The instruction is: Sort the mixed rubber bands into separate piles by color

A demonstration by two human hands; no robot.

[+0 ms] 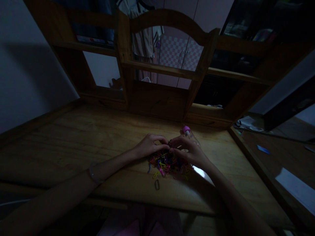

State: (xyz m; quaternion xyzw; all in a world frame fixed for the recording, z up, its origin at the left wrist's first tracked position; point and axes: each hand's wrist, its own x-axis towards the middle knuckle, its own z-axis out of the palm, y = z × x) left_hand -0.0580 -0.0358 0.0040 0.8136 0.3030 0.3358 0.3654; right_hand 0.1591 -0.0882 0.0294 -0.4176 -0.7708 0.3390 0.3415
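the left hand (150,145) and right hand (190,150) are pinching a small dark link (170,143) between their fingertips, both equally near, its long axis hiding in shadow; a pile of colourful links (163,164) is lying just below.

Hanging clothes (143,42) and cupboard doors (171,49) suggest a home.

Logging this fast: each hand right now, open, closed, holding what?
Left hand: fingers curled, tips at a small dark piece; firm hold can't be told.
Right hand: curled, tips at the same piece; hold can't be told.
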